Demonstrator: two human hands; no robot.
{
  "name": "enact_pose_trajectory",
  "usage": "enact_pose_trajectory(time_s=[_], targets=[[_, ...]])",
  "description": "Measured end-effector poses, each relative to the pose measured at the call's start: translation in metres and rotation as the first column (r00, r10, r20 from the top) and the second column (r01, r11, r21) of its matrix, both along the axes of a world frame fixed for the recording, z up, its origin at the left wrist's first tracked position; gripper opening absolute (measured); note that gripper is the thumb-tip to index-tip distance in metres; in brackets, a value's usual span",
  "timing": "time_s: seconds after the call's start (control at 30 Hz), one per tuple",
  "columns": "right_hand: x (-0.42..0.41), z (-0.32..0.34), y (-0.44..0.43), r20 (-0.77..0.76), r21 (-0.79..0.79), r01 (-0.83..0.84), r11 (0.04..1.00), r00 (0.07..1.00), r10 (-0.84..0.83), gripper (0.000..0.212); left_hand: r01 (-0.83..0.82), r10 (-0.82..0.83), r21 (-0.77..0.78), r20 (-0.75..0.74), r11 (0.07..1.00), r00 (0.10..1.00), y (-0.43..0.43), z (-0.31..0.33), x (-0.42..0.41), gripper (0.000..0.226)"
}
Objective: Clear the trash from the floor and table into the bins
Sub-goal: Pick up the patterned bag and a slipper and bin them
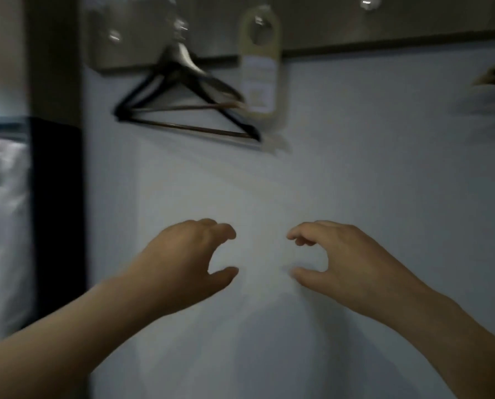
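Nearest: left hand point(188, 260) and right hand point(335, 257), side by side, fingers loosely curled, holding nothing. Behind, smooth pale wall point(355, 168). Higher up, black triangular hanger point(182, 110) and cream card tag point(259, 67) on hooks. No trash or bins in view; direction and nearer hand impossible to tell.

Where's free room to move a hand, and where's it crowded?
Free: the bare wall below the rail, right of the hangers, and the gap between left hand and right hand. Crowded: hangers and door tag on the rail. No set-down surface shows.
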State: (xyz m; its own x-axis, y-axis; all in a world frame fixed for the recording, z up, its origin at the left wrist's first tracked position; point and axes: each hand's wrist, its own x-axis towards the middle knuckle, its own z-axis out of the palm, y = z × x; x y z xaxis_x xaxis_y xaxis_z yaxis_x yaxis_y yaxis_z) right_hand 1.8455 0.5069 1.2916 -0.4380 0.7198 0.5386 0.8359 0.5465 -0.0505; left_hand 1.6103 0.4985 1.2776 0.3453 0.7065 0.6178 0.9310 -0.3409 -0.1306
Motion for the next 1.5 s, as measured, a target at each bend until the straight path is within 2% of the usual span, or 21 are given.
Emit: enact_pose_trajectory(time_s=[0.23,0.4,0.6,0.87,1.1,1.33,1.5], targets=[[-0.196,0.007,-0.019,-0.006,0.040,-0.341,0.939,0.940,0.341,0.048,-0.349,0.349,0.013,0.028,0.937,0.937,-0.098,0.003,-0.181,0.052],[-0.317,0.003,-0.049,0.026,0.034,-0.532,0.846,0.847,0.531,0.049,-0.555,0.555,-0.008,0.035,0.832,0.831,-0.175,-0.004,-0.276,0.052],[-0.447,-0.004,-0.077,0.108,0.069,-0.649,0.757,0.760,0.641,0.050,-0.721,0.723,-0.057,0.056,0.691,0.688,-0.243,-0.018,-0.359,0.053],[-0.592,-0.030,-0.086,0.127,0.009,-0.809,0.588,0.584,0.802,0.051,-0.866,0.870,-0.087,0.061,0.492,0.489,-0.287,-0.042,-0.456,0.053],[-0.719,-0.038,-0.066,0.130,-0.032,-0.876,0.481,0.474,0.871,0.051,-0.940,0.950,-0.137,0.032,0.311,0.310,-0.294,-0.044,-0.554,0.050],[-0.824,-0.055,-0.056,0.146,-0.104,-0.919,0.381,0.365,0.919,0.042,-0.958,0.977,-0.197,0.067,0.211,0.201,-0.293,-0.058,-0.638,0.049],[-0.897,-0.073,-0.066,0.171,-0.165,-0.929,0.332,0.305,0.937,0.052,-0.963,0.993,-0.244,0.031,0.118,0.114,-0.310,-0.074,-0.696,0.055]])
